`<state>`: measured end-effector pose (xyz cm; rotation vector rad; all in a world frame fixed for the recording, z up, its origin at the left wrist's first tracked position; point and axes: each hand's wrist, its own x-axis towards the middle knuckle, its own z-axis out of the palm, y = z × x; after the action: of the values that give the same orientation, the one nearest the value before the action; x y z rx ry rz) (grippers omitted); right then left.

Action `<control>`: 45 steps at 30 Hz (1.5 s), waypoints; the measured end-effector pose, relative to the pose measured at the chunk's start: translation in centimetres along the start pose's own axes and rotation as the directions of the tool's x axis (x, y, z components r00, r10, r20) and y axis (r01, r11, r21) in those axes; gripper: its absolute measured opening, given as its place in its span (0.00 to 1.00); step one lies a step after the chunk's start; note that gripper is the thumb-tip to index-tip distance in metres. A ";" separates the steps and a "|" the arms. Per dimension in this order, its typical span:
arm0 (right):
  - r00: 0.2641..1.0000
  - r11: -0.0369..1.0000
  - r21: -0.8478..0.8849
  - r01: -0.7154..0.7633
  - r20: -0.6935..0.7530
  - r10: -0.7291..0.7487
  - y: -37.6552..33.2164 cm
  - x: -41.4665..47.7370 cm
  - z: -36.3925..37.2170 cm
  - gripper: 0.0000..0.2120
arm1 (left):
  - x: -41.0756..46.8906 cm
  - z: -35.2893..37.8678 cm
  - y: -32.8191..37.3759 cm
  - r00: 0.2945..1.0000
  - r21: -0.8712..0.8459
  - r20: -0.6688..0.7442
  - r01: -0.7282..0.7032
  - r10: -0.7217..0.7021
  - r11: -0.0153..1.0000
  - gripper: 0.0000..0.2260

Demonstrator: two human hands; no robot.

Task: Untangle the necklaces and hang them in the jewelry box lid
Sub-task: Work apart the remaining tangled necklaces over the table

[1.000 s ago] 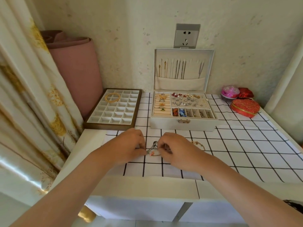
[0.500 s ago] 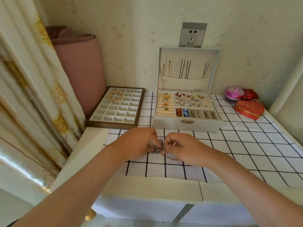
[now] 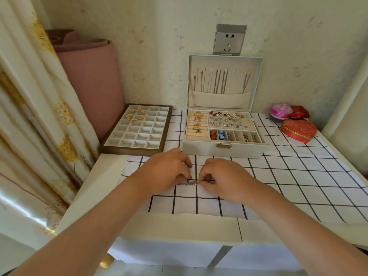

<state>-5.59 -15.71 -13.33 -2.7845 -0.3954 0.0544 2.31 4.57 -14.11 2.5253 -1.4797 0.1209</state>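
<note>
A small tangle of necklace chains (image 3: pixel 188 183) lies on the checked cloth between my hands. My left hand (image 3: pixel 167 172) pinches its left side and my right hand (image 3: pixel 225 179) pinches its right end, fingertips almost touching. Most of the tangle is hidden under my fingers. Behind them stands the white jewelry box (image 3: pixel 223 148), its lid (image 3: pixel 256 80) upright. Several chains hang in the lid above a fabric pocket. Rings, earrings and charms fill the box's top tray.
A brown tray with white compartments (image 3: pixel 137 134) holds gold bangles at the left. A pink roll (image 3: pixel 89 82) and a curtain (image 3: pixel 29 108) stand further left. Red heart-shaped boxes (image 3: pixel 299 130) and a pink round box (image 3: pixel 280 113) sit at the right. A wall socket (image 3: pixel 229 39) is above the lid.
Both hands have moved closer together over the tangle, and my fingertips now pinch it low against the cloth. The camera has shifted slightly left.
</note>
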 end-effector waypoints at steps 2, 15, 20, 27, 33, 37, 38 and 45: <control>1.000 1.000 0.007 -0.008 0.004 0.008 0.3 -0.1 0.1 0.05 | 0.0 0.0 0.0 0.999 0.031 -0.038 -0.034 0.035 0.999 0.04; 0.976 0.700 0.687 -0.196 0.067 0.207 -0.4 -0.9 -1.7 0.05 | 0.5 -2.3 3.1 0.833 -0.822 -0.002 0.313 -0.553 0.476 0.11; 0.980 0.644 0.747 -0.165 0.049 0.195 -0.9 -0.9 -1.8 0.06 | 1.1 -4.2 4.2 0.880 -0.797 -0.120 0.191 -0.460 0.573 0.09; 0.967 0.704 0.704 -0.091 -0.108 0.233 -1.2 -0.9 -2.8 0.07 | 2.0 -6.5 4.9 0.909 -0.626 -0.193 0.176 -0.369 0.760 0.08; 0.955 0.769 0.625 -0.135 -0.124 0.269 -0.3 -0.8 -2.9 0.05 | 3.0 -7.8 4.5 0.864 -0.478 -0.347 0.173 -0.366 0.861 0.06; 0.961 0.791 0.586 -0.178 -0.068 0.267 0.6 -0.6 -2.6 0.05 | 3.5 -8.6 4.2 0.766 -0.445 -0.492 0.187 -0.413 0.876 0.06; 0.962 0.789 0.584 -0.190 -0.051 0.269 0.7 -0.6 -2.5 0.05 | 3.7 -8.7 4.2 0.734 -0.496 -0.513 0.170 -0.445 0.852 0.07; 0.950 0.744 0.639 -0.195 -0.065 0.305 0.3 -0.8 -3.3 0.06 | 5.5 -9.7 6.4 0.568 -0.992 -0.094 -0.118 -0.818 0.032 0.12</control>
<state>-6.05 -17.23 -10.26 -2.1288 0.0536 0.0115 -0.22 -1.03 -2.80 1.2601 -0.1148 -0.0169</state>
